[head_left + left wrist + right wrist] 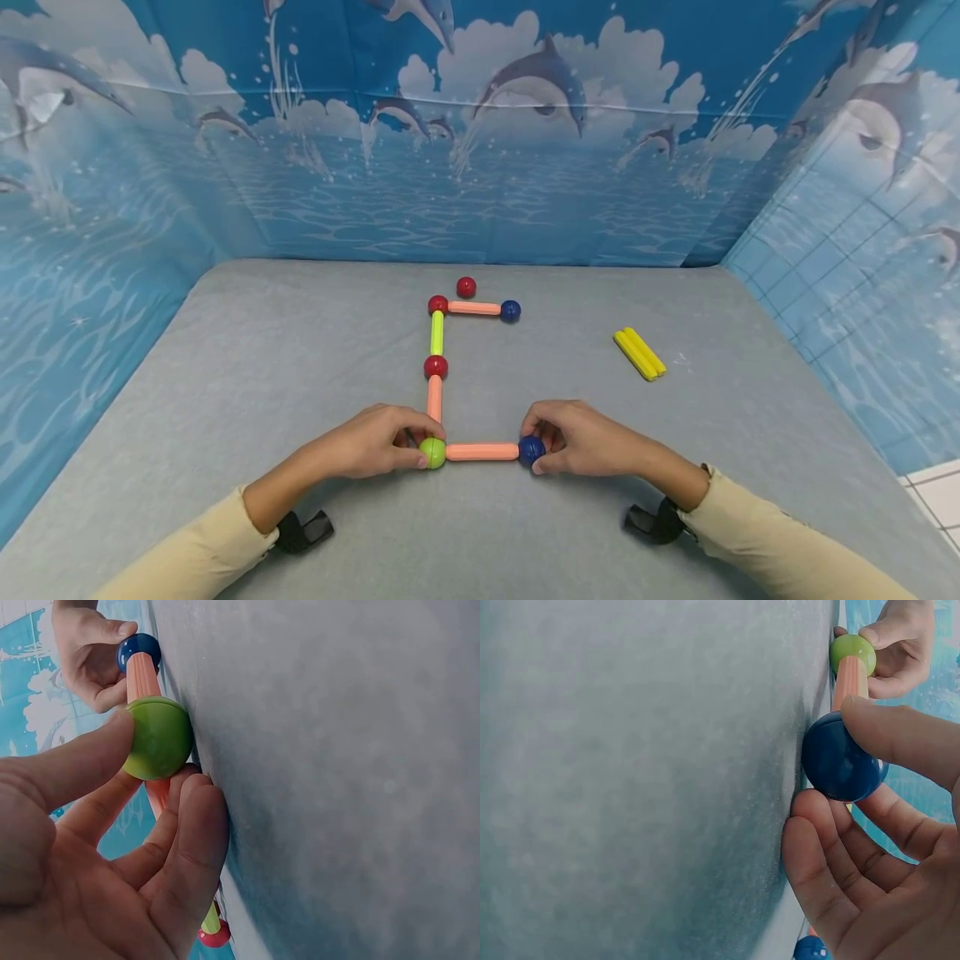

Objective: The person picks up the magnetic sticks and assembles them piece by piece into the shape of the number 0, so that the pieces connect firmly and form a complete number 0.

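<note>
And the left hand (378, 444) pinched the green ball (432, 455) between thumb (94, 761) and fingers (202, 832), the right hand (592, 440) likewise gripped the near blue ball (532, 451)! An orange rod (482, 452) joined both; beyond the fingers, yellow rods (640, 354) lay together.

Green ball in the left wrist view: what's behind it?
An orange stick runs back from the green ball to a blue ball, which the right hand pinches. The stick's near end can't be seen; the green ball covers it.
</note>
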Motion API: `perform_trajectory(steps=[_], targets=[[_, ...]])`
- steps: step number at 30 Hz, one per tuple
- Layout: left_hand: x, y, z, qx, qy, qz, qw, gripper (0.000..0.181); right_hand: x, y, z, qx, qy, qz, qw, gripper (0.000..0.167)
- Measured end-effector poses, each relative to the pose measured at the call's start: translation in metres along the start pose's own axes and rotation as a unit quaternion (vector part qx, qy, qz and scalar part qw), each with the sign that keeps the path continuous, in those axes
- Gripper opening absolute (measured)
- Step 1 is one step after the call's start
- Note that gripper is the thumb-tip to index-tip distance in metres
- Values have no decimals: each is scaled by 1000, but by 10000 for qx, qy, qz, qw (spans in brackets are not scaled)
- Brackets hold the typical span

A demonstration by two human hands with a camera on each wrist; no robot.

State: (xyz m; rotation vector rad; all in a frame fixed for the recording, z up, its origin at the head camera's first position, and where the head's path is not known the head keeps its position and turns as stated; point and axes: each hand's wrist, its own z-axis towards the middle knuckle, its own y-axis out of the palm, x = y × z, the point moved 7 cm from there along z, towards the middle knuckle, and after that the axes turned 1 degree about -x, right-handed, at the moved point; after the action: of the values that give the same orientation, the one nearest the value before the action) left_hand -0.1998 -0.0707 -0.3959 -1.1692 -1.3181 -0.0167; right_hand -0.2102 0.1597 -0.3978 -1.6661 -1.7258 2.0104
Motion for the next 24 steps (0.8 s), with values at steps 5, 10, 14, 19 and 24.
perform_trajectory(steps=[5,10,14,19,24], targets=[[1,0,1,-8,45,-14,10000,23,-2,1,-1,-108,50,-71,9999,29],[0,2,1,-12,15,64,10000,24,-2,2,-2,-145,41,-84,9999,30],[-1,3,0,-9,64,76,10000,28,-1,4,-1,-153,54,-65,9998,30],[-3,2,0,-55,60,139,9999,39,1,7,-1,-210,26,-62,9998,31],[-4,-4,-1,-169,66,350,9992,43,2,7,-1,-271,-14,-63,9996,34]])
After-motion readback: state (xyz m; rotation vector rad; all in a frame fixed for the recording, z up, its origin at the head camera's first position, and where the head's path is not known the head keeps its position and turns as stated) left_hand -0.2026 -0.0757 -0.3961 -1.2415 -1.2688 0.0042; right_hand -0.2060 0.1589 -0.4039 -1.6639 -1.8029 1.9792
